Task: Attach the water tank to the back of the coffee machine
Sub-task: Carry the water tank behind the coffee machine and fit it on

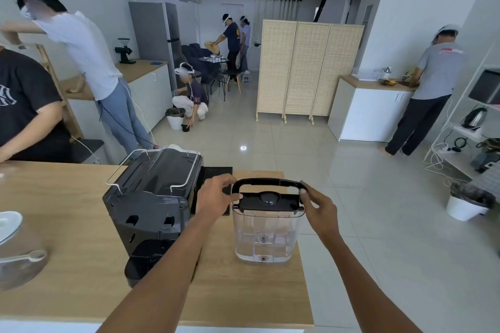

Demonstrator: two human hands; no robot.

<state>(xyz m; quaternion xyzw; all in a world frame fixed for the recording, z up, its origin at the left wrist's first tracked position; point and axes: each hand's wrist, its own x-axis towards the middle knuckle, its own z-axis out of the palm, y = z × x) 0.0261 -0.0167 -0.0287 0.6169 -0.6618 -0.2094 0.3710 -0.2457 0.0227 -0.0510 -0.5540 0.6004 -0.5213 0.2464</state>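
Observation:
A clear plastic water tank (263, 235) with a black lid and a raised black handle stands upright on the wooden table (67, 251), near its right edge. My left hand (215, 197) grips the left end of the handle and my right hand (318, 204) grips the right end. The black coffee machine (151, 197) stands just left of the tank, its back facing me, with slots showing in the rear panel and a wire rail on top. Tank and machine are apart.
A glass jar (16, 251) with a spoon sits at the table's left edge. A black mat (216, 178) lies behind the machine. Several people stand around the room; one in a black shirt (24, 105) is close at the left. The table's right edge drops to tiled floor.

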